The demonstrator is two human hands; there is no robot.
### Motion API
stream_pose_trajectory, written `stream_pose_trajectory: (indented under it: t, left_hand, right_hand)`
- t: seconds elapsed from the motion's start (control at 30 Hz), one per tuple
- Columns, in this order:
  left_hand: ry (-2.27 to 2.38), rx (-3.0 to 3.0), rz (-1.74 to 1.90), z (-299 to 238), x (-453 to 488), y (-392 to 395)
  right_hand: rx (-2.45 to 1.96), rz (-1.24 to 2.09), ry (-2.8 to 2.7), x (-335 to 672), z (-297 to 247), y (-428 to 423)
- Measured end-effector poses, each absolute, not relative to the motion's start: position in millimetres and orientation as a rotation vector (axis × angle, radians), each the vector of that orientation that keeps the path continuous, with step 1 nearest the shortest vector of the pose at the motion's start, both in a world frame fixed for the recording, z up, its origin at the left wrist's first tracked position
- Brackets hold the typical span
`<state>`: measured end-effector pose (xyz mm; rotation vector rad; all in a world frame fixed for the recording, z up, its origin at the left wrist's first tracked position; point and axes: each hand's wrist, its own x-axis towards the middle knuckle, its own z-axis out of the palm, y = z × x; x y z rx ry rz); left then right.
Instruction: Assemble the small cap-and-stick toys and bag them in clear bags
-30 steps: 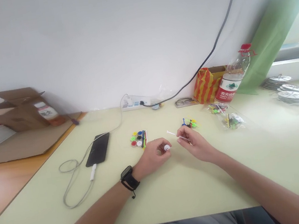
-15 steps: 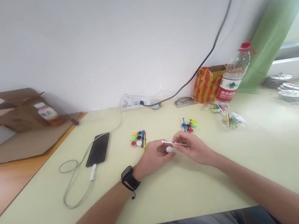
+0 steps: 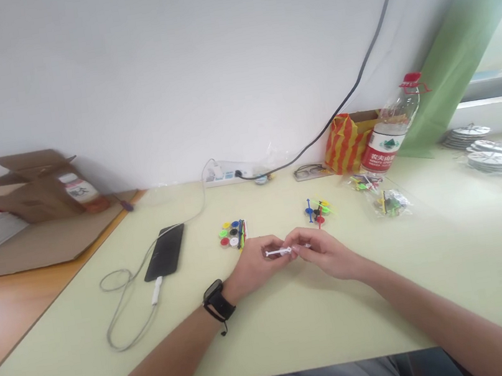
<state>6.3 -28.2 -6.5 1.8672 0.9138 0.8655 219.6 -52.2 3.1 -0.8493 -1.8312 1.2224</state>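
Observation:
My left hand [image 3: 255, 264] is closed in a pinch around a small white round base, now mostly hidden by the fingers and a white plastic arrow [image 3: 276, 252]. Between thumb and fingers my right hand [image 3: 325, 253] grips that arrow, which lies across the base and points left. The two hands' fingertips meet above the table. Beyond my left hand sit several coloured round bases [image 3: 224, 233] beside a row of coloured arrows [image 3: 241, 233]. Past my right hand lies a cluster of assembled arrow spinners [image 3: 318, 210] in blue, red, yellow and green.
A black phone [image 3: 165, 253] with a white cable lies at the left. Along the wall are a power strip [image 3: 225, 175], eyeglasses [image 3: 309, 171], a striped bag [image 3: 343, 144] and a large bottle [image 3: 383, 143]. Clear bags of parts [image 3: 392, 201] and stacked discs [image 3: 491, 159] are at the right.
My right hand has moved slightly left and brought the white arrow down over the round base. The arrow has turned from slanted to nearly level.

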Motion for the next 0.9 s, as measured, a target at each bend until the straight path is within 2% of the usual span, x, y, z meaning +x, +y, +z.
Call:
stream_pose_trajectory:
  t: [0.2,0.6,0.9]
  left_hand:
    - [0.852,1.871,0.855,-7.5,6.5,-29.6]
    - [0.743,1.887,0.835,-0.9,5.4,-33.2]
    - [0.745,1.851,0.984,-6.8,5.6,-25.9]
  right_hand:
    - [-0.846,1.292,-1.804,218.6,-2.8,-51.2]
    - [-0.924,1.218,-1.886,220.2,-3.9,-50.1]
    - [-0.971,1.116,-1.861,224.9,-0.6,-45.6]
